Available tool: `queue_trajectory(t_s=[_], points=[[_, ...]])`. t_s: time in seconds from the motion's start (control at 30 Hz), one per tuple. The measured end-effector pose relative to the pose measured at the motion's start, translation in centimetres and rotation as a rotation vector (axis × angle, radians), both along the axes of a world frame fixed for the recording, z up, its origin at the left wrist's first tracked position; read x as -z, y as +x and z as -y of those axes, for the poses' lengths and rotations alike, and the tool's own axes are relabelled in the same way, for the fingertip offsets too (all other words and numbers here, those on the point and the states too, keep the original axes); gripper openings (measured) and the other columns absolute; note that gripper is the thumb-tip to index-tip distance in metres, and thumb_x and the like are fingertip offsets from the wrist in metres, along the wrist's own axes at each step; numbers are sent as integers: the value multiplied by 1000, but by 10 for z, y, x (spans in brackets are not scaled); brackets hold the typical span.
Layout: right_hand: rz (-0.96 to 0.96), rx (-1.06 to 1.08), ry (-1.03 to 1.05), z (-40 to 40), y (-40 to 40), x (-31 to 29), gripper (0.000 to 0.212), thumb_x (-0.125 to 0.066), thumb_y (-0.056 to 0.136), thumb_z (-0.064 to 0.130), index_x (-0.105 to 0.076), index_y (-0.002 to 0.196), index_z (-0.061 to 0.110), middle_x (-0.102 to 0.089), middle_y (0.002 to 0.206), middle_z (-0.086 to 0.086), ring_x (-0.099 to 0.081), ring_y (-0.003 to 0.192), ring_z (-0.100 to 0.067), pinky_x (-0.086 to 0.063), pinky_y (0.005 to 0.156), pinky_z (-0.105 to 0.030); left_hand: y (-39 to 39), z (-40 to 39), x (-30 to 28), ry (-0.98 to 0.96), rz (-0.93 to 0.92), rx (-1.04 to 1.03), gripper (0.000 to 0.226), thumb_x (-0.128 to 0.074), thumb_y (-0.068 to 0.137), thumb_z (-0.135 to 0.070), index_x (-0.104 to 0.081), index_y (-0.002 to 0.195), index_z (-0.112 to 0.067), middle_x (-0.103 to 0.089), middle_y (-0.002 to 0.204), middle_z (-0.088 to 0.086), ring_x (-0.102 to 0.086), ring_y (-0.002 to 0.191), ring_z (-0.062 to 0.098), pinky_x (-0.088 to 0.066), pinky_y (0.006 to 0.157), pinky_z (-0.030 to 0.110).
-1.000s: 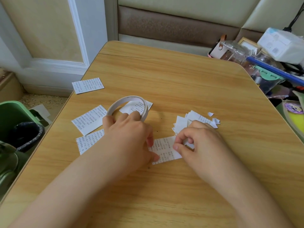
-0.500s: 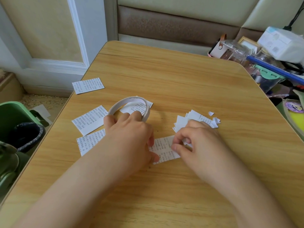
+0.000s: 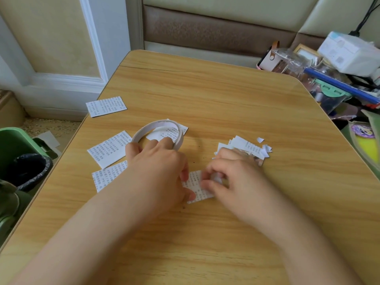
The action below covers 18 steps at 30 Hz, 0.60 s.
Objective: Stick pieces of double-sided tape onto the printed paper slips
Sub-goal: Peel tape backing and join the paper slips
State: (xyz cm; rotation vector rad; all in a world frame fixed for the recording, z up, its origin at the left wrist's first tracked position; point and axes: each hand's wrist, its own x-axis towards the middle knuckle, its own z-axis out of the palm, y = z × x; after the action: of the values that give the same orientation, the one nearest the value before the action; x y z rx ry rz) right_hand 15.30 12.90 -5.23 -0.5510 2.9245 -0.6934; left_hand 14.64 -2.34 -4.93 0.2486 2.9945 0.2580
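A white roll of double-sided tape sits on the wooden table, and my left hand grips its near side, with fingers hooked through the ring. The thumb of that hand presses on a printed slip lying between both hands. My right hand, blurred, pinches something small and white over that slip's right end. Other printed slips lie at the far left edge, left of the roll, under my left wrist and beneath the roll. A heap of slips and scraps lies behind my right hand.
A green bin with a black liner stands on the floor left of the table. Clutter of boxes, clear bags and a blue bar crowds the right side past the table's edge. A padded bench back runs behind.
My right hand has shifted left along the slip, covering more of its right end. The left hand and the tape roll have stayed put.
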Motion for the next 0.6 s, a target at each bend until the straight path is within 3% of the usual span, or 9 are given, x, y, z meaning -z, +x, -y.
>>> queue_trajectory(t_s=[0.1,0.2,0.3,0.43,0.53,0.6], points=[[-64,-110,-11,12,-1,8,10,-64,82,32,-59,73,32,-36,73,15,-38,84,-10,-29,77,-35,1,1,-2,13,0,5,34,-64,69,-66,-46,78,-39,-24,79,-14,-29,94,10,-13,81,30],[-20,-37,23,-2,-4,0,23,-66,86,33,-50,70,37,-38,75,15,-39,88,-7,-30,87,-32,1,1,0,10,2,-6,34,-67,69,-64,-45,81,-40,-23,79,-16,-33,102,10,-12,82,30],[39,46,-2,-18,-3,-8,24,-64,87,31,-52,67,36,-40,77,14,-38,86,-2,-29,88,-25,0,0,2,15,-1,-14,35,-69,68,-62,-46,81,-39,-21,78,-16,-26,94,10,-12,81,31],[-47,-50,50,8,0,2,7,-66,86,31,-63,80,30,-38,77,14,-38,91,-9,-26,85,-31,0,1,2,22,-7,0,34,-66,70,-63,-48,81,-37,-23,79,-15,-26,93,10,-13,81,30],[-76,-94,40,16,-2,6,9,-64,86,35,-65,82,27,-35,75,15,-36,89,-10,-25,81,-33,2,2,0,34,-10,1,33,-64,70,-65,-49,81,-37,-25,79,-14,-31,96,10,-14,81,30],[-18,-46,51,2,-4,1,10,-65,86,36,-62,78,32,-37,74,15,-34,87,-6,-28,87,-30,1,2,0,28,0,-5,34,-66,70,-63,-47,82,-38,-23,79,-16,-33,104,11,-13,82,30]])
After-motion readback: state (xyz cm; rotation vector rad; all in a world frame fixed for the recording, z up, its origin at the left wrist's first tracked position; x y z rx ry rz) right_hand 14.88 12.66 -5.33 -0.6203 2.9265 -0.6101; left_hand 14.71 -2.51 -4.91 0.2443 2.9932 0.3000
